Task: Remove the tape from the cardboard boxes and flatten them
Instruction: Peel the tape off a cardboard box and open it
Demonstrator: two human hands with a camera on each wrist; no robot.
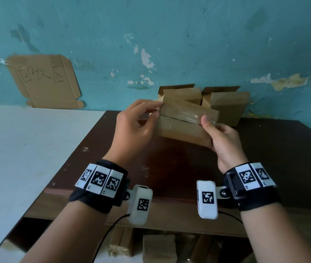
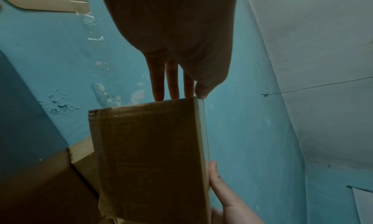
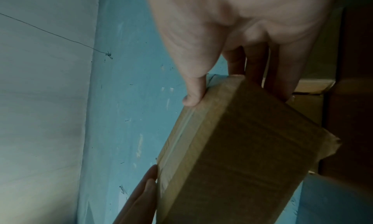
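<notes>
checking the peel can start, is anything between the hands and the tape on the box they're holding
Nothing visible. The left hand already pinches the left end of the cardboard box, and the right hand's thumb rests on the clear tape along the top seam. The open boxes stand behind, clear of both.

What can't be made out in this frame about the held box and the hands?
- Head view: the held box's underside, hidden by its own body.
- Left wrist view: left hand's fingertips, behind the box edge.
- Head view: boxes under the table, cut off by the frame edge.
</notes>
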